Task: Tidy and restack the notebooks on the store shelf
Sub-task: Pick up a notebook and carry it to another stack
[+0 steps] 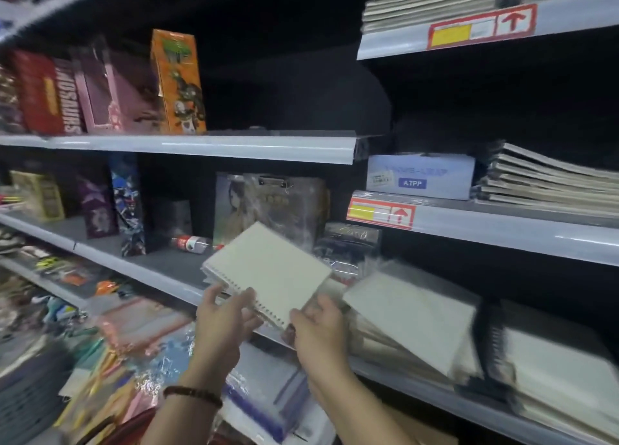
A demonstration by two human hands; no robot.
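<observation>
The left hand [223,314] and right hand [319,331] each pinched 1 bundle of cream spiral-bound paper notebooks [268,269], just left of the slumped cream notebook pile [410,317]; squaring its edges first would likely stack neater.

shelf [164,265] | bottle [192,243] lying | boxes [97,212] upright, left | notebook stacks [413,314], right

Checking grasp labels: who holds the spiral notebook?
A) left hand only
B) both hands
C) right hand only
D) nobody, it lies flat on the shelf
B: the left hand and the right hand each grip the notebook along its spiral-bound near edge.
</observation>
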